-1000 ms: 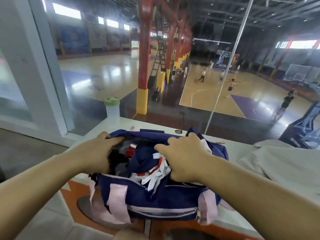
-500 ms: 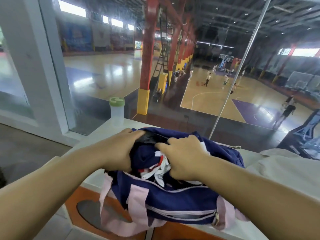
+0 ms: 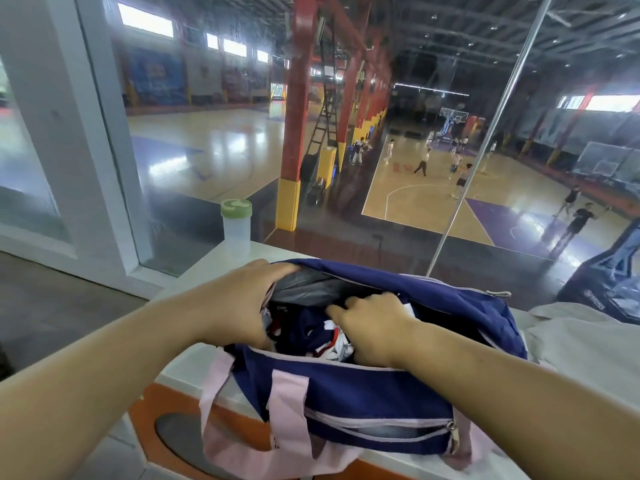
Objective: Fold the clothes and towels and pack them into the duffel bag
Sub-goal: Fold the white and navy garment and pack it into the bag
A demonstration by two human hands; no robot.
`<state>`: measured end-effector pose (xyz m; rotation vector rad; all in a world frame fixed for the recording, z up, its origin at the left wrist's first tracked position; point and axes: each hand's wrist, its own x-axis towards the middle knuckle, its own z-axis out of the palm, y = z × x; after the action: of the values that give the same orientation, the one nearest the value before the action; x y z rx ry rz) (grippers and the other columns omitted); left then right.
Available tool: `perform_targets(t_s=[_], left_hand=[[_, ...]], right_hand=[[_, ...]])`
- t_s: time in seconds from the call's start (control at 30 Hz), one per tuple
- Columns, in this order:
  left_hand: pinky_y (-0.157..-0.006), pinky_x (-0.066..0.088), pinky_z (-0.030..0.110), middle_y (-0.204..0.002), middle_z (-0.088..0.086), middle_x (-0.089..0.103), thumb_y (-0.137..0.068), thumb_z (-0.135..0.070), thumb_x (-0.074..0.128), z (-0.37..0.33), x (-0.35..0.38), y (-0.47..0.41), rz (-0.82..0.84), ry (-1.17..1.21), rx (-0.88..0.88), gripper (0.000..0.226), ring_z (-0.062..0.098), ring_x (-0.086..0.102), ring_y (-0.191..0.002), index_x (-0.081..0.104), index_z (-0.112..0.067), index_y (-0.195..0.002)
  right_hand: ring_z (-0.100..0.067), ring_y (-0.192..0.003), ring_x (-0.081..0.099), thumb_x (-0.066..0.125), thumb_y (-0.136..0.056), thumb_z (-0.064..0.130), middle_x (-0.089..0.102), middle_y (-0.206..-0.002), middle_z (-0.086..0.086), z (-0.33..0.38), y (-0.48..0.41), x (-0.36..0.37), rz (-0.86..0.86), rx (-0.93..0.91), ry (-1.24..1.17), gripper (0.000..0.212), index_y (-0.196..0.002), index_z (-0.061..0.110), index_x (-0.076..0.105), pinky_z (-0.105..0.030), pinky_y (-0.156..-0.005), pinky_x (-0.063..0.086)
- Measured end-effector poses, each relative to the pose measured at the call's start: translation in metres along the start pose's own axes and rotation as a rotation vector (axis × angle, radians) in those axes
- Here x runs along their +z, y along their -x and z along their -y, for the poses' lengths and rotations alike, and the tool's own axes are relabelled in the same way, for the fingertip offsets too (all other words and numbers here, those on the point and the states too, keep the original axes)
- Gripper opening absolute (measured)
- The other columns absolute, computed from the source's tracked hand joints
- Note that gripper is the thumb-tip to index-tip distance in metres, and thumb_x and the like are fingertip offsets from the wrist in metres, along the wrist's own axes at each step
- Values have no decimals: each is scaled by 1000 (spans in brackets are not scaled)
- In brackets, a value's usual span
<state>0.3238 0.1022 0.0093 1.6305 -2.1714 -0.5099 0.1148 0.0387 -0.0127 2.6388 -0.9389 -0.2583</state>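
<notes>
Both hands work at the duffel bag (image 3: pixel 363 403), which sits at the table's (image 3: pixel 187 365) near edge with its pink straps (image 3: pixel 285 410) hanging over. The left hand (image 3: pixel 239 306) grips the opening's left rim. The right hand (image 3: pixel 374 330), fingers curled into the clothes (image 3: pixel 311 327), pushes them down inside. Too hard a push could tip the bag off the edge or undo the folds. A pale cloth (image 3: pixel 571 341) lies unpacked at right.

Head view looks forward and down, close over the duffel bag (image 3: pixel 363 400).

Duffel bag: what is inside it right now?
Inside the bag, navy, white and red clothes show below grey lining. The right hand covers part of them; anything deeper is hidden. The left hand holds the rim open.
</notes>
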Motion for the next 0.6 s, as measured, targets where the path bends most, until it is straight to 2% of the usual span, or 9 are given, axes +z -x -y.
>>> perform_targets(t_s=[0.17, 0.23, 0.3, 0.4, 0.47, 0.53, 0.6], left_hand=[[-76, 40, 14, -112, -8, 44, -49, -23, 84, -3, -1, -18, -41, 58, 16, 96, 4, 47, -99, 35, -38, -130], [-77, 38, 13, -116, -9, 43, -51, -19, 82, 0, -4, -24, -77, 32, 10, 95, 6, 46, -102, 35, -35, -132], [-75, 37, 12, -118, -6, 41, -58, -14, 79, 4, -5, -28, -135, 15, -19, 87, 8, 48, -97, 35, -31, -131], [-76, 43, 20, -116, -1, 43, -68, -9, 70, 5, -2, -31, -207, 18, -19, 69, 13, 52, -94, 38, -29, -126], [-77, 45, 26, -116, 2, 48, -72, -9, 65, 3, -1, -28, -223, 19, -40, 62, 16, 54, -92, 37, -30, -123], [-76, 48, 31, -118, 2, 55, -74, -13, 59, -3, -1, -22, -219, -49, -98, 62, 18, 57, -89, 31, -33, -126], [-80, 49, 38, -122, 1, 59, -77, -20, 56, -12, -1, -16, -230, -207, -187, 65, 24, 55, -101, 25, -33, -132]], right_hand=[[-35, -104, 58, 60, -81, 35, 58, -121, -8, 2, -8, 9, -81, -48, -92, 57, -131, 21, 39, -40, -75, 42], [-35, -111, 54, 58, -84, 32, 53, -128, -10, 2, -12, 12, -59, 17, -118, 58, -136, 20, 34, -43, -81, 41], [-36, -116, 50, 55, -88, 28, 47, -133, -13, 2, -16, 12, -6, 91, -137, 58, -140, 19, 29, -46, -88, 39], [-37, -125, 39, 56, -89, 29, 35, -143, -15, -2, -18, 3, 127, 93, -240, 70, -147, 21, 18, -50, -100, 34], [-34, -133, 32, 64, -83, 32, 28, -150, -11, -9, -14, -11, 213, 54, -362, 84, -149, 25, 12, -47, -108, 31], [-27, -136, 32, 74, -77, 34, 28, -153, -6, -16, -4, -27, 214, 23, -446, 94, -150, 23, 16, -39, -111, 30], [-20, -133, 40, 75, -77, 36, 36, -151, 0, -23, 11, -42, 177, 34, -519, 89, -148, 23, 24, -32, -108, 33]])
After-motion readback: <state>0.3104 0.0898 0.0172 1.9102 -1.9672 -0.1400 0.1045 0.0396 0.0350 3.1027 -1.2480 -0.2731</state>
